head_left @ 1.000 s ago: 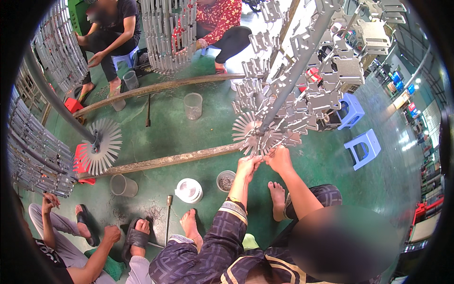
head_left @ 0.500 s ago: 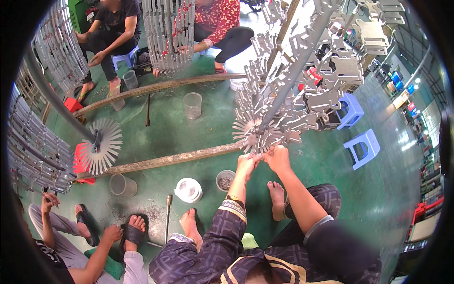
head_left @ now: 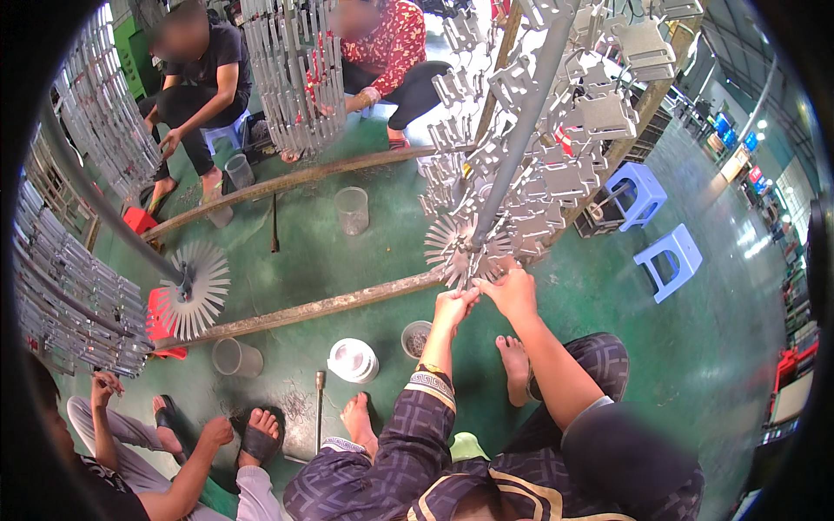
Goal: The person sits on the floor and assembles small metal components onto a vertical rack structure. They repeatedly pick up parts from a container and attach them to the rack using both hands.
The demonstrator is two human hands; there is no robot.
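Note:
A grey pole (head_left: 532, 117) leans up in front of me, hung with many flat metal brackets (head_left: 572, 178). At its foot sits a metal disc (head_left: 447, 241) with a fringe of narrow radiating blades. Just under the disc's near edge, my left hand (head_left: 455, 307) is closed in a pinch. My right hand (head_left: 512, 293) is beside it, its thumb reaching toward the left fingertips and its other fingers curled by the lowest brackets. Whatever lies between the fingers of either hand is too small to make out.
A wooden beam (head_left: 313, 309) runs left from the disc to a second bladed disc (head_left: 193, 289). Near my feet stand a white bucket (head_left: 353, 361), a tub of small parts (head_left: 417, 338) and a long-handled tool (head_left: 320, 412). Blue stools (head_left: 669, 262) stand right; co-workers sit left and across.
The whole view has shifted slightly. My hands stay together under the disc, and my right thumb now points more toward the left fingertips.

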